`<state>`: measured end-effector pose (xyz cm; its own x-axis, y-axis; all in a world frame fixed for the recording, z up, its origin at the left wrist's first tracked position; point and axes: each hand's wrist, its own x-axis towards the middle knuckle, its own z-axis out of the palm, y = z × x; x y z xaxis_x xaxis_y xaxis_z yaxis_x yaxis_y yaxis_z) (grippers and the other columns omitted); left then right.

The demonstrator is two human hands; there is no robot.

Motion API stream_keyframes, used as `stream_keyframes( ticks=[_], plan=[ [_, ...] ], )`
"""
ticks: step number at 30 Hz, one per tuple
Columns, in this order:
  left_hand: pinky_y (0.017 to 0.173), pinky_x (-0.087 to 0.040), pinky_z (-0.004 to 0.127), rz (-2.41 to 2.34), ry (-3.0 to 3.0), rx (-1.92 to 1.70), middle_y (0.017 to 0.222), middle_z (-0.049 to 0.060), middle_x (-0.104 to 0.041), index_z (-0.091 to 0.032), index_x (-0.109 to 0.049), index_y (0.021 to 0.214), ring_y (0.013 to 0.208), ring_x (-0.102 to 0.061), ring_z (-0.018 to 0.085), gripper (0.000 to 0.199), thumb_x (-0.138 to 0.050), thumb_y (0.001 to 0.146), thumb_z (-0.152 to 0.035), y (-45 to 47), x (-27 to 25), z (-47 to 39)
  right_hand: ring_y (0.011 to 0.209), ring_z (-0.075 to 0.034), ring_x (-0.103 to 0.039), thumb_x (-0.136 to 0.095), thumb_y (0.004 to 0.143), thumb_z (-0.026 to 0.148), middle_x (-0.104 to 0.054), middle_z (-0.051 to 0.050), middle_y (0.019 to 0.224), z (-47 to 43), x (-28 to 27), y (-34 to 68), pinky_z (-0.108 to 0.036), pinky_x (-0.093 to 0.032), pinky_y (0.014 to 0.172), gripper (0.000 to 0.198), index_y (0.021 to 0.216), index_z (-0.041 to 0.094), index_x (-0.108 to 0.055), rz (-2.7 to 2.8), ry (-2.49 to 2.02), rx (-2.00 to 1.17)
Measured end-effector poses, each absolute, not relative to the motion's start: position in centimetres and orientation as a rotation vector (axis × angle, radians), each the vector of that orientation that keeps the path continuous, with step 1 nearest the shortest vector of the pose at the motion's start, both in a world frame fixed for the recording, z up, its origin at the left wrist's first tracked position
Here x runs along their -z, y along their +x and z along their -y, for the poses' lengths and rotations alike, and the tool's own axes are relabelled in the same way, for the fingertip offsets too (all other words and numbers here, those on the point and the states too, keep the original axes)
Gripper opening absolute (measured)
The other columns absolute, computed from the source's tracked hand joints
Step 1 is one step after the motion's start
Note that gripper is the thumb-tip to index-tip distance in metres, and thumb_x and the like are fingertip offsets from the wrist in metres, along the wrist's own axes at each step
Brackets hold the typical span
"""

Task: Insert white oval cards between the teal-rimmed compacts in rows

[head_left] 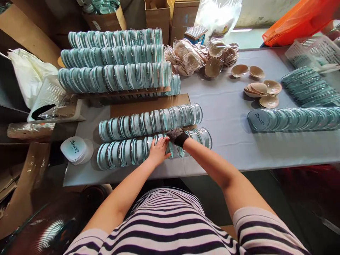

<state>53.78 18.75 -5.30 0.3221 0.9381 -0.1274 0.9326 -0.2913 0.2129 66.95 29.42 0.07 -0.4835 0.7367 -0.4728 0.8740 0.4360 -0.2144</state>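
Cases: the near row of clear teal cases [127,150] lies on its side at the table's front edge, on a cardboard sheet [143,105].
Left hand: my left hand [158,151] lies flat on that row, fingers together.
Right hand: my right hand [177,136], in a dark mesh glove, is curled over the row's top; I cannot tell what it pinches.
Around: a second row [150,122] just behind, stacked rows [114,60] farther back, beige pads [261,88] to the right.
Surface: grey table [225,117], cardboard boxes [183,14] behind.
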Motion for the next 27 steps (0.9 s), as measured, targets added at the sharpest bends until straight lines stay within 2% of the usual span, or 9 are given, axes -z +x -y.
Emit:
stream_keyframes(
  ticks=[3,5,9,12,15,18,22,25,27],
  plan=[
    [0.118,-0.014,0.055,-1.716,2.319,-0.024,0.156,0.005,-0.032,-0.023,-0.028,0.151,0.144,-0.026,0.026,0.071,-0.050,0.089,-0.050,54.1,5.2,-18.6,0.098,-0.026,-0.066,-0.044,0.093,0.031,-0.071,-0.012,0.104,-23.6,1.6,70.4,-0.035,-0.048,0.084,0.031,0.111,0.020,-0.067,-2.401,1.456,0.614],
    [0.118,-0.014,0.055,-1.716,2.314,-0.017,0.156,0.005,-0.032,-0.024,-0.028,0.151,0.144,-0.027,0.026,0.071,-0.050,0.088,-0.050,54.2,5.1,-18.6,0.093,-0.025,-0.068,-0.041,0.094,0.032,-0.072,-0.010,0.099,-19.8,3.9,71.9,-0.033,-0.049,0.078,0.032,0.108,0.021,-0.067,-2.377,1.552,0.656],
    [0.118,-0.015,0.056,-1.725,2.311,0.005,0.156,0.005,-0.033,-0.026,-0.028,0.151,0.144,-0.027,0.027,0.072,-0.052,0.087,-0.050,54.2,4.8,-18.5,0.093,-0.024,-0.068,-0.039,0.096,0.030,-0.072,-0.010,0.105,-14.9,9.2,72.6,-0.030,-0.050,0.077,0.034,0.114,0.021,-0.068,-2.306,1.645,0.743],
    [0.118,-0.014,0.056,-1.729,2.295,0.024,0.155,0.005,-0.034,-0.027,-0.029,0.150,0.144,-0.027,0.027,0.071,-0.053,0.087,-0.048,54.1,4.5,-18.4,0.094,-0.023,-0.068,-0.037,0.099,0.032,-0.072,-0.008,0.107,-14.0,10.1,72.8,-0.027,-0.049,0.077,0.037,0.114,0.020,-0.068,-2.351,1.640,0.774],
    [0.119,-0.013,0.055,-1.721,2.298,0.008,0.157,0.007,-0.031,-0.024,-0.030,0.150,0.146,-0.022,0.027,0.070,-0.052,0.088,-0.047,54.8,4.0,-18.8,0.095,-0.020,-0.067,-0.034,0.100,0.036,-0.072,-0.008,0.105,-16.4,7.3,74.3,-0.024,-0.048,0.078,0.040,0.109,0.019,-0.070,-2.447,1.691,0.741],
    [0.119,-0.011,0.055,-1.670,2.354,-0.022,0.159,0.011,-0.023,-0.019,-0.026,0.152,0.148,-0.015,0.027,0.077,-0.052,0.087,-0.052,56.8,3.9,-19.8,0.098,-0.022,-0.066,-0.037,0.099,0.035,-0.070,-0.011,0.110,-22.4,2.9,75.6,-0.029,-0.050,0.081,0.037,0.115,0.020,-0.067,-2.402,1.847,0.517],
    [0.118,-0.012,0.056,-1.613,2.363,0.052,0.158,0.013,-0.025,-0.015,-0.025,0.152,0.147,-0.020,0.028,0.079,-0.050,0.088,-0.054,59.5,4.5,-21.2,0.102,-0.028,-0.065,-0.052,0.089,0.027,-0.068,-0.019,0.112,-31.1,-0.5,73.9,-0.036,-0.052,0.084,0.033,0.113,0.012,-0.068,-2.206,1.424,0.513],
    [0.118,-0.011,0.056,-1.600,2.373,0.077,0.157,0.014,-0.027,-0.013,-0.027,0.151,0.145,-0.023,0.028,0.078,-0.050,0.088,-0.053,60.0,5.0,-21.5,0.097,-0.026,-0.067,-0.064,0.080,0.023,-0.071,-0.017,0.104,-34.2,-0.7,71.5,-0.035,-0.052,0.085,0.030,0.106,0.010,-0.071,-2.191,1.207,0.595],
    [0.118,-0.011,0.056,-1.603,2.378,0.081,0.157,0.016,-0.027,-0.011,-0.028,0.150,0.145,-0.024,0.029,0.079,-0.050,0.087,-0.054,59.8,5.0,-21.4,0.096,-0.027,-0.067,-0.063,0.081,0.021,-0.071,-0.018,0.101,-34.3,-0.5,70.8,-0.037,-0.052,0.085,0.028,0.104,0.009,-0.071,-2.238,1.113,0.559]
  ],
)
